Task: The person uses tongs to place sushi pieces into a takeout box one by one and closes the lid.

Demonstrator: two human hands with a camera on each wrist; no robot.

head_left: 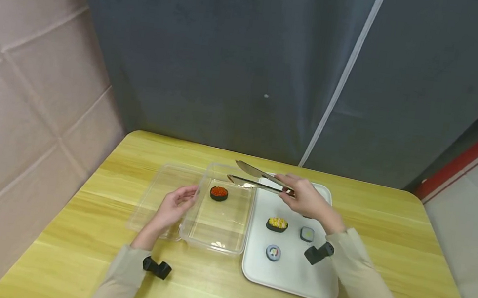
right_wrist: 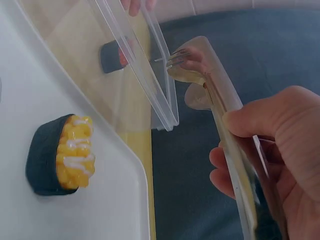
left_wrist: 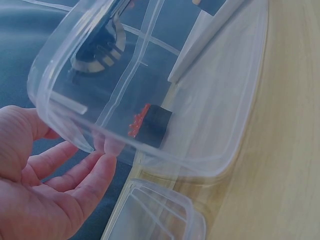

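— What is happening? 
— The right hand (head_left: 306, 201) is gripping tongs (head_left: 258, 177), empty; the red-roe sushi (head_left: 218, 193) is sitting in the clear container (head_left: 227, 247) near the tabletop's far edge. 
— And the left hand (head_left: 176, 203)? 
— Relaxed, steadying the container; next probably the corn sushi (head_left: 277, 224).

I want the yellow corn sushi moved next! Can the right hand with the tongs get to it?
Probably yes. The right hand grips the tongs just behind the corn sushi, which sits uncovered on the white tray, with nothing lying between them.
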